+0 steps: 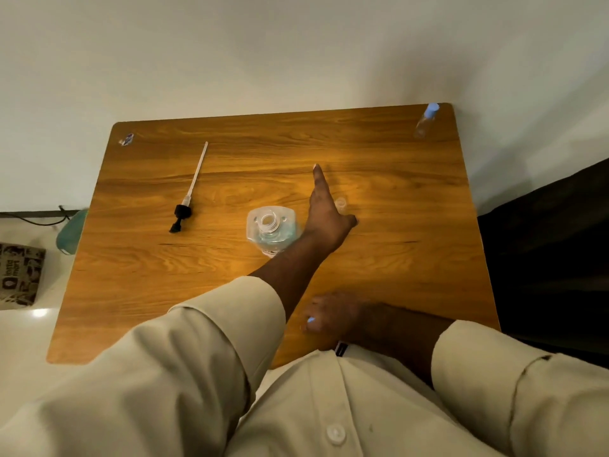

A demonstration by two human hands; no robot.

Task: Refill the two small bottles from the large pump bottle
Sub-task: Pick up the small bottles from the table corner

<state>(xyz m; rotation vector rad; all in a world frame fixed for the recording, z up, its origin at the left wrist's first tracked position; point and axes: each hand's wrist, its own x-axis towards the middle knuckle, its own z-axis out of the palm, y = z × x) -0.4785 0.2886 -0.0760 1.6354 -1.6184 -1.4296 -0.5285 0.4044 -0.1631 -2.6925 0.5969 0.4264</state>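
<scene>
The large clear bottle (271, 227) stands mid-table with its neck open and bluish liquid inside. Its black pump with the long white tube (190, 196) lies to the left. My left hand (324, 212) stretches forward just right of the big bottle, fingers straight and thumb spread. A small clear bottle with no cap (341, 204) stands right beside that hand. The other small bottle (426, 121), with a light-blue cap on, stands at the far right corner. My right hand (334, 313) rests near the front edge, its fingers curled round a small blue cap (310, 320).
The wooden table (412, 258) stands against a white wall. A small blue-and-white scrap (126, 139) lies at its far left corner. A teal object (71, 234) hangs off the left edge, with a printed bag (19, 275) on the floor beyond.
</scene>
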